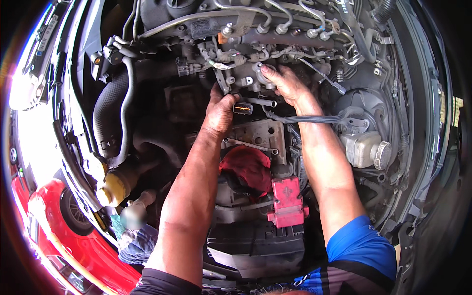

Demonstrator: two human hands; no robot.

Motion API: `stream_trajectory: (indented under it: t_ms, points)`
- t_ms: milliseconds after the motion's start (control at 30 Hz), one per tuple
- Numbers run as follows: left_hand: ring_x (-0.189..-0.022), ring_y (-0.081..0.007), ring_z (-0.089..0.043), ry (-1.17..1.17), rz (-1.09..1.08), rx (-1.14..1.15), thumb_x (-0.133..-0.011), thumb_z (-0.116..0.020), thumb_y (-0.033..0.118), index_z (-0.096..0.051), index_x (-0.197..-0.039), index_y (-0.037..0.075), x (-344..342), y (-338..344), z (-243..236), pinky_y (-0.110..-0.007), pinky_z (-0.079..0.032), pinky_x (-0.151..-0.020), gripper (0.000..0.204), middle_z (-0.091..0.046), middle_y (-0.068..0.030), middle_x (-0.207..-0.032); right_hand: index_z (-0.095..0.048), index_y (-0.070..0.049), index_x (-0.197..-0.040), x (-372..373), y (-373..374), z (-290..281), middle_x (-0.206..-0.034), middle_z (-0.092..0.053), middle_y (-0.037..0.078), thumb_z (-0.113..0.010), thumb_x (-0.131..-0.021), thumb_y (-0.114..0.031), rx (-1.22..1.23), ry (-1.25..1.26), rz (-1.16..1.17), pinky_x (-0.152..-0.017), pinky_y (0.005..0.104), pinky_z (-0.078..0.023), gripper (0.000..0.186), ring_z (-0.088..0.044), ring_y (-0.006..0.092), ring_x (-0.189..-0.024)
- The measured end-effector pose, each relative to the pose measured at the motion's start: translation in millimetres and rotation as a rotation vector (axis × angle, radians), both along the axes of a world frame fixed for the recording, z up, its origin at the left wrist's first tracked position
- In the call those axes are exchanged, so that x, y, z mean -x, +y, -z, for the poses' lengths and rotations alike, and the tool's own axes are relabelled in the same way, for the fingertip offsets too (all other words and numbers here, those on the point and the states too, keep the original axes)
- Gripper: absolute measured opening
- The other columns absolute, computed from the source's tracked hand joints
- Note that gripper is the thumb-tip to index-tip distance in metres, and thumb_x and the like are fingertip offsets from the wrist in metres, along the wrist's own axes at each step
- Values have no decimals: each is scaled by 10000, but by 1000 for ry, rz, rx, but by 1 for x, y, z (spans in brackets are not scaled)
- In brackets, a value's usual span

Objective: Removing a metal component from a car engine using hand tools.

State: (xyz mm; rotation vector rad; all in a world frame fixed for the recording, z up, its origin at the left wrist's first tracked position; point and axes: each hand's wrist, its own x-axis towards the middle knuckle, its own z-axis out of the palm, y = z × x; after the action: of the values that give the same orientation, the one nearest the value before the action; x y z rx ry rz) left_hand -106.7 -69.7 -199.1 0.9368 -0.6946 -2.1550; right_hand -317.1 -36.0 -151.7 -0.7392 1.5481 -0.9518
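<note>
Both my arms reach into an open engine bay. My left hand (219,112) is closed at the left lower end of a grey metal engine part (244,78), its fingers partly hidden beneath it. Next to its thumb sits a dark electrical connector (242,108) with an orange inside, and a short metal tube (260,102) points right. My right hand (291,86) grips the right end of the same part, thumb pressed on its rounded housing and the other fingers hidden behind. Above the hands run wiring and metal fuel pipes (268,19).
Below my hands, a spanner (251,145) lies on a metal tray (268,130), near a red cloth (246,167) and a red plastic cover (287,201). A fluid reservoir (361,150) stands right; a thick black hose (110,105) curves left. Another person (137,241) is at lower left.
</note>
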Motion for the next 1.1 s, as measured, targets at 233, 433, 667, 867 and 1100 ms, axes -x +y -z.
stream_trajectory:
  t_ms: [233,433,667,867,1100]
  points:
    - [-1152,-236,-531,-56,44,28,-789,-580,65,-341,-1499,37,0,-3,3,-361,-427,-1003,750,-554,-96,-1299,-635,-52,-1222,-4,2,-1,-1021,-674,20,-767,-826,-565,-31,-40,93,-624,261,-428,662,-578,116,-839]
    - [-1210,-235,-504,-78,22,6,-798,-595,86,-291,-1530,26,-1,-2,2,-347,-383,-1050,795,-544,-112,-1328,-636,-119,-1238,-7,1,9,-1040,-657,-3,-747,-813,-601,-144,18,124,-618,285,-419,652,-553,127,-833]
    - [-893,-232,-629,-125,-40,-25,-867,-592,175,-590,-1204,71,2,2,1,-380,-527,-825,352,-611,-63,-1013,-622,-57,-1221,-8,1,7,-1037,-684,31,-757,-808,-595,-99,19,120,-595,272,-441,691,-572,111,-797]
    - [-928,-293,-652,-45,-84,-174,-880,-670,330,-630,-1105,56,-5,-7,21,-456,-547,-850,356,-664,-107,-1034,-728,-2,-1042,6,-11,44,-769,-702,103,-736,-762,-677,38,143,84,-696,374,-516,730,-645,218,-715]
    - [-793,-79,-566,-381,-91,782,-998,-593,121,-631,-981,0,46,58,-135,-250,-472,-703,128,-629,3,-871,-691,13,-1164,5,9,7,-1151,-686,264,-665,-781,-725,-159,461,6,-969,429,-493,832,-647,386,-1120]
